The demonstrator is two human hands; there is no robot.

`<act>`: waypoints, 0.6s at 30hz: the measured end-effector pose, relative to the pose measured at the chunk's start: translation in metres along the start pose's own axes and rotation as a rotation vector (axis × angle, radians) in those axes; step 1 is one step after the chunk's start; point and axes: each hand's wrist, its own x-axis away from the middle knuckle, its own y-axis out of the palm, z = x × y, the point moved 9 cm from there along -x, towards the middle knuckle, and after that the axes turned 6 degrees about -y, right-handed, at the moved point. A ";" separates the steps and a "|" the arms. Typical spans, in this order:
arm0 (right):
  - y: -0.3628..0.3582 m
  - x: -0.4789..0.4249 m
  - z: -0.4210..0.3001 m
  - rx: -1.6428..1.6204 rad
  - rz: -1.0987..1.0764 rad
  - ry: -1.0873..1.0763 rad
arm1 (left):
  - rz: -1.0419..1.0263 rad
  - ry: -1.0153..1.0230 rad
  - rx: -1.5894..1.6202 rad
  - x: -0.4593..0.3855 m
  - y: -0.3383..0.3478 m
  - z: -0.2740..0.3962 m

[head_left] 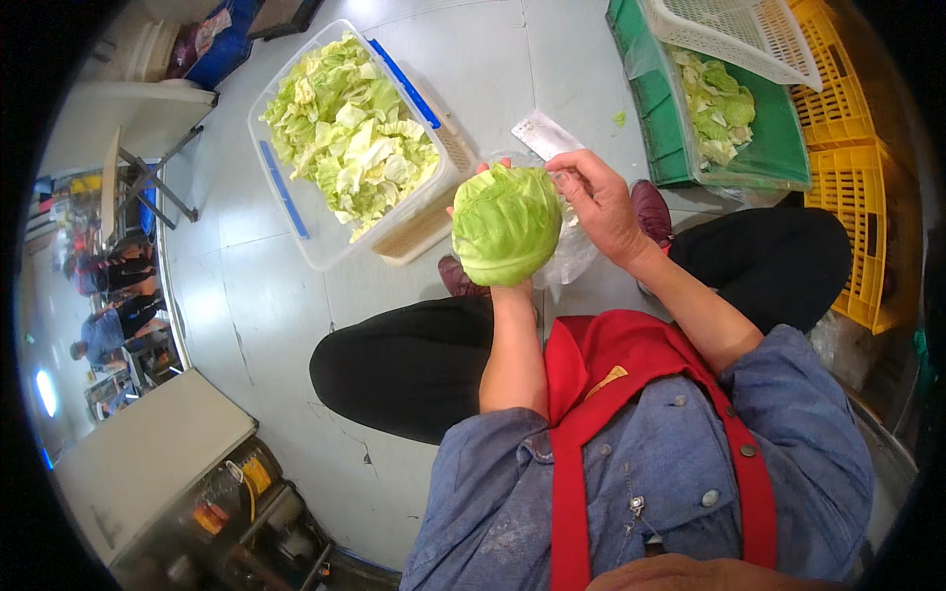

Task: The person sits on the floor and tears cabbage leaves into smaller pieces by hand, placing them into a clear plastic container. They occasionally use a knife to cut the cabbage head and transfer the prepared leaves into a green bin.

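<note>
A round head of green lettuce or cabbage (507, 225) rests on my left hand (484, 168), which is mostly hidden behind it, with fingertips showing at its upper left edge. My right hand (597, 198) is at the head's upper right side, thumb and forefinger close together at the leaf edge; whether they pinch a leaf is hard to tell. Beyond lies a cleaver-like flat blade (545, 134), its handle not visible. A clear plastic bag (573, 255) is below my hands. Torn leaves (355, 140) heap up in a clear plastic bin (319, 247) to the left.
A green crate (658, 129) lined with plastic holds loose leaves (715, 111) at the right, under a white basket (739, 37). Yellow crates (850, 214) stand beside it. A leaf scrap (618, 118) lies on the floor. Tables and people (107, 332) are far left.
</note>
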 end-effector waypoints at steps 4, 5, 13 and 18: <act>-0.004 -0.007 -0.043 0.113 -0.043 -0.193 | -0.012 0.003 -0.067 0.010 0.026 -0.005; -0.007 -0.008 -0.047 0.117 -0.043 -0.197 | -0.026 -0.004 -0.069 0.010 0.031 -0.007; 0.036 0.009 -0.099 0.366 -0.271 -0.494 | -0.252 -0.056 0.185 0.019 0.055 -0.010; 0.049 0.014 -0.081 0.328 -0.328 -0.433 | -0.245 -0.087 0.120 0.021 0.064 -0.009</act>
